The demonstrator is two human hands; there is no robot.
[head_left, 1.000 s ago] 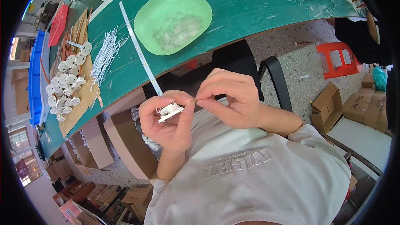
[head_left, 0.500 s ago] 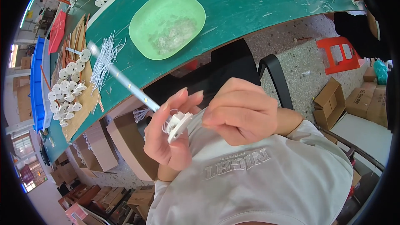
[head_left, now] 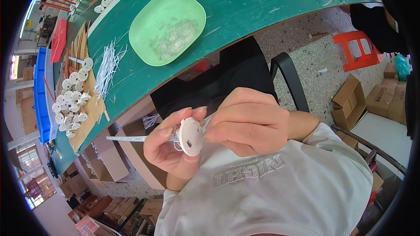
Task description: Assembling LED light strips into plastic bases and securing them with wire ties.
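green table (head_left: 262, 8); hands (head_left: 175, 148) pinch disc (head_left: 191, 136).

**Operator appearance: head view**

The person wears a light grey short-sleeved T-shirt (head_left: 280, 192) that fills the lower centre and lower right of the frame. Raised lettering of the same grey runs across the chest, seen inverted from this viewpoint. One sleeve hem ends at the right of centre, just above the forearm. Dark trousers (head_left: 218, 83) show at centre frame. The left hand (head_left: 173, 146) and right hand (head_left: 249, 122) are bare: no gloves, rings, watch or wristbands are visible. Fingernails are short and unpainted.
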